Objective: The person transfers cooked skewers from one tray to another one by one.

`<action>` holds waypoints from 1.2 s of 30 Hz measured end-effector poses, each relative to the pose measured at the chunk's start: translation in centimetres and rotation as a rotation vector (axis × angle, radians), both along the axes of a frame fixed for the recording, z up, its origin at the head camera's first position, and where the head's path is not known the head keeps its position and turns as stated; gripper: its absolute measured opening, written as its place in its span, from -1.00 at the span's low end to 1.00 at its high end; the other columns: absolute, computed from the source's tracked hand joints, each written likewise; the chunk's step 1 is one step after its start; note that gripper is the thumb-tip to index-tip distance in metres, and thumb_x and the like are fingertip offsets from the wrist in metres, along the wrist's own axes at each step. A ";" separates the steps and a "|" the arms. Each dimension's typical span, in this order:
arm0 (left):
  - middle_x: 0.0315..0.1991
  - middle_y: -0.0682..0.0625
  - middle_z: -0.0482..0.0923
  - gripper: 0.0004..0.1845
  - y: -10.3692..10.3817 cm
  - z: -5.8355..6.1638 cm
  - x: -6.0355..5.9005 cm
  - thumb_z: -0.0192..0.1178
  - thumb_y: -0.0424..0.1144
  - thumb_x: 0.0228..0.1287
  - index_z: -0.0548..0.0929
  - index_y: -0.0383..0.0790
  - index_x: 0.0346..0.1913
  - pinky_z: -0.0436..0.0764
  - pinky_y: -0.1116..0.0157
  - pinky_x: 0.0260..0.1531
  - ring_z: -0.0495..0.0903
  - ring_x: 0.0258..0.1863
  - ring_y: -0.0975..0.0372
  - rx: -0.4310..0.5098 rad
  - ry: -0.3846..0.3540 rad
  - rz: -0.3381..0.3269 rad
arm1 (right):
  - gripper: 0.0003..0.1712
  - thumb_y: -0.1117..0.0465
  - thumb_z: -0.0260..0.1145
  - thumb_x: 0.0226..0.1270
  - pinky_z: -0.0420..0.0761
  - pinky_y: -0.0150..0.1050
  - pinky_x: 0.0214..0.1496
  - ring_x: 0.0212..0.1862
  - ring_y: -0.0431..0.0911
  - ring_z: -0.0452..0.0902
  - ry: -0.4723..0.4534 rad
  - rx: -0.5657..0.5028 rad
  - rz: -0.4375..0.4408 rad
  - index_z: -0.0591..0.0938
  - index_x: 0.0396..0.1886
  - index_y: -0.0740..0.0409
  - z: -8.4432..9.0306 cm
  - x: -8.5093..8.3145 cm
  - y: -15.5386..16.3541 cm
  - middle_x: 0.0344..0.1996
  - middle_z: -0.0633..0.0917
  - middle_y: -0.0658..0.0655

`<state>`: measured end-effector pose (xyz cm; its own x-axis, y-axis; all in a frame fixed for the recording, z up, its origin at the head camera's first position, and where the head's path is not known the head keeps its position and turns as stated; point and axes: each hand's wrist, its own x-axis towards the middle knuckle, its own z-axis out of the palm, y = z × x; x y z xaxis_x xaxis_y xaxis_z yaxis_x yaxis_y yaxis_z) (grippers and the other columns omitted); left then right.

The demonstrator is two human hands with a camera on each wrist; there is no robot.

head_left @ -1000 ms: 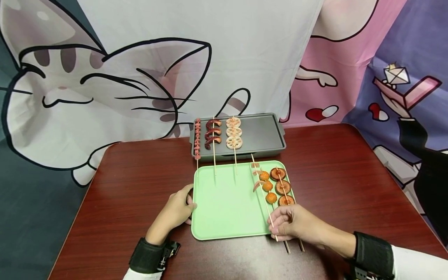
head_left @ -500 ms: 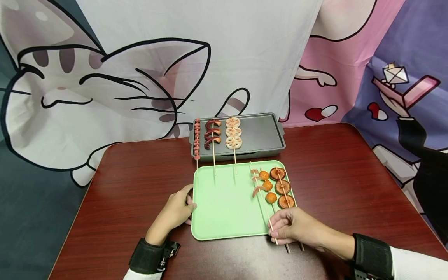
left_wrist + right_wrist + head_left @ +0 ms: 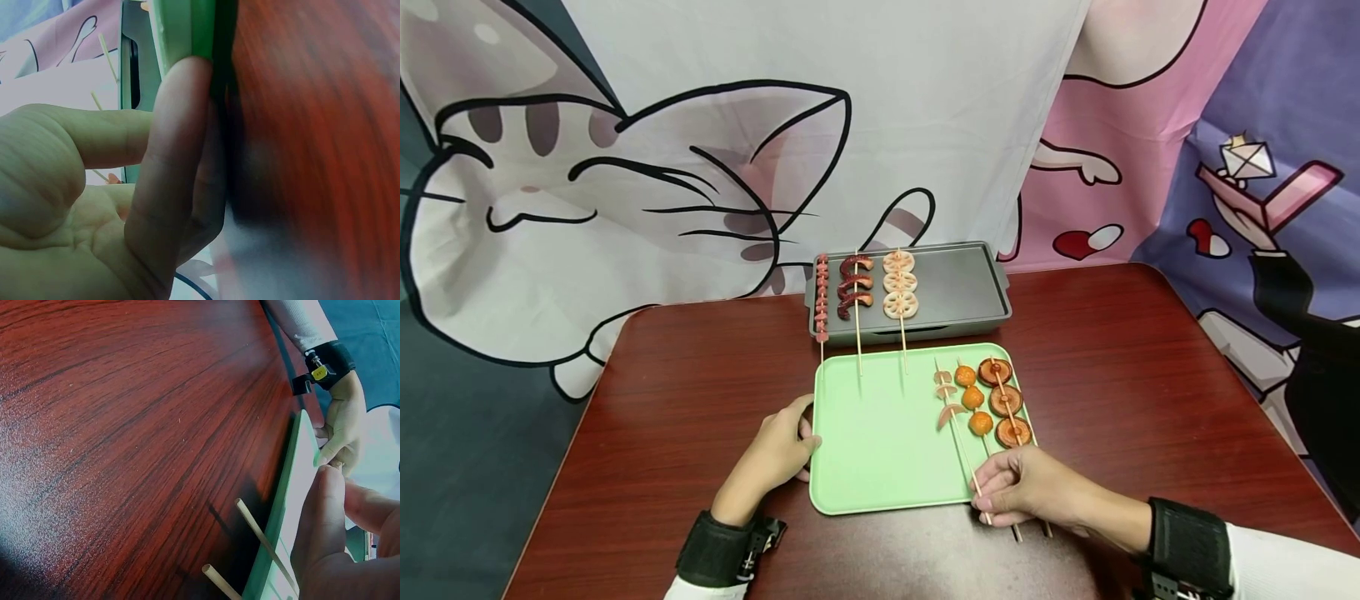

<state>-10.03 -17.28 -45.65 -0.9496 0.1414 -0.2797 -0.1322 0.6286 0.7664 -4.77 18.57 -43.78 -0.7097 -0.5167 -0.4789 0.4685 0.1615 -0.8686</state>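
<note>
Right hand (image 3: 1022, 483): grip pinching the bare lower stick of a pink skewer (image 3: 951, 414), three pieces, between thumb and fingers. Skewer placed over the right part of a green tray (image 3: 887, 450), aslant, tip towards the far edge; whether its pieces touch the tray cannot be told.

Left hand (image 3: 786, 442): grip holding the tray's left edge, thumb at the rim.

Also on tray, right side: one orange-ball skewer (image 3: 973, 397), three balls, just beside the pink one; one mushroom skewer (image 3: 1006, 402), three caps, nearest the right edge. Both sticks project past the near edge, over the worktop (image 3: 700, 375).

Behind tray: one grey pan (image 3: 958, 287), bearing, left to right, one red meat skewer (image 3: 822, 296), one dark tentacle skewer (image 3: 862, 283), one lotus-root skewer (image 3: 900, 283); sticks extend over the near rim.

Backdrop: printed cloth (image 3: 700, 250), cartoon cat at left.
</note>
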 end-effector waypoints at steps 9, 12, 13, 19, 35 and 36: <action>-0.40 -0.11 0.42 -0.30 0.0 0.2 -0.1 0.25 -0.52 0.36 0.32 -0.31 0.53 0.71 0.25 -0.70 0.52 -0.64 0.14 -0.001 -0.005 -0.004 | -0.84 0.42 0.40 0.34 0.80 -0.35 -0.37 -0.46 -0.19 0.74 0.046 0.052 0.059 0.66 -0.18 0.48 -0.1 -0.1 0.1 -0.35 0.80 0.30; -0.39 -0.11 0.41 -0.31 0.0 0.2 -0.1 0.25 -0.52 0.36 0.32 -0.32 0.52 0.71 0.25 -0.70 0.52 -0.64 0.14 -0.002 -0.006 -0.004 | -0.85 0.38 0.39 0.37 0.76 -0.39 -0.45 -0.51 -0.20 0.73 0.084 0.083 0.096 0.67 -0.20 0.45 -0.3 -0.2 0.2 -0.35 0.80 0.34; -0.40 -0.11 0.42 -0.31 0.0 0.3 0.0 0.25 -0.53 0.36 0.32 -0.32 0.53 0.70 0.25 -0.70 0.52 -0.65 0.14 -0.004 -0.006 -0.004 | -0.86 0.37 0.39 0.38 0.73 -0.41 -0.50 -0.53 -0.21 0.72 0.098 0.098 0.110 0.68 -0.21 0.44 -0.3 -0.2 0.2 -0.35 0.80 0.34; -0.39 -0.12 0.43 -0.30 0.1 0.2 -0.1 0.25 -0.52 0.36 0.31 -0.32 0.53 0.70 0.25 -0.71 0.53 -0.65 0.14 -0.012 -0.004 -0.004 | -0.87 0.30 0.40 0.40 0.56 -0.51 -0.68 -0.64 -0.26 0.66 0.183 0.192 0.175 0.73 -0.26 0.33 -0.5 -0.4 0.3 -0.41 0.81 0.23; -0.39 -0.12 0.44 -0.30 0.1 0.2 0.0 0.25 -0.52 0.36 0.31 -0.32 0.53 0.70 0.25 -0.70 0.54 -0.65 0.13 -0.009 -0.007 -0.001 | -0.92 0.30 0.41 0.37 0.50 -0.50 -0.75 -0.72 -0.32 0.58 0.198 0.236 0.217 0.70 -0.32 0.24 -0.4 -0.4 0.1 -0.42 0.81 0.19; -0.39 -0.12 0.44 -0.30 0.1 0.2 0.0 0.25 -0.52 0.36 0.31 -0.32 0.53 0.70 0.25 -0.70 0.54 -0.65 0.13 -0.009 -0.007 -0.002 | -0.91 0.29 0.41 0.37 0.50 -0.50 -0.75 -0.72 -0.32 0.58 0.198 0.235 0.216 0.70 -0.31 0.24 -0.4 -0.3 0.1 -0.42 0.81 0.19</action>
